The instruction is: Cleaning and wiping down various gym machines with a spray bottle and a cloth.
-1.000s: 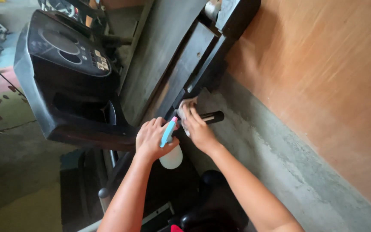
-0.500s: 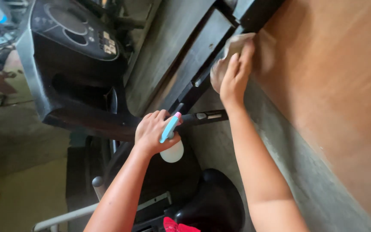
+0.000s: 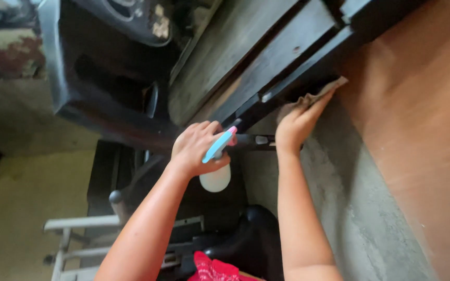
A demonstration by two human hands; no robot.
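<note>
Biggest thing here is the black exercise machine (image 3: pixel 266 57), its frame running diagonally above both hands, with the console part (image 3: pixel 105 67) up and to the left of the left hand. Right of the right hand there's a grey concrete strip (image 3: pixel 350 198) and then a brownish wall (image 3: pixel 423 130). Below and left of the left forearm sits a grey metal frame (image 3: pixel 79 225), and a black seat-like shape (image 3: pixel 251 239) shows between the two forearms, with a bit of red fabric (image 3: pixel 212 270) below it.

The left hand (image 3: pixel 196 148) is wrapped around the neck of a spray bottle (image 3: pixel 215 174), light blue trigger on top, white body hanging just under the fist. A black handlebar (image 3: pixel 256 139) sticks out between the two hands, just beside the bottle's nozzle.

The right hand (image 3: pixel 295 122) is pressing a small brownish cloth (image 3: pixel 321 92) flat against the lower edge of the machine's frame, fingers stretched over it, not balled up.
</note>
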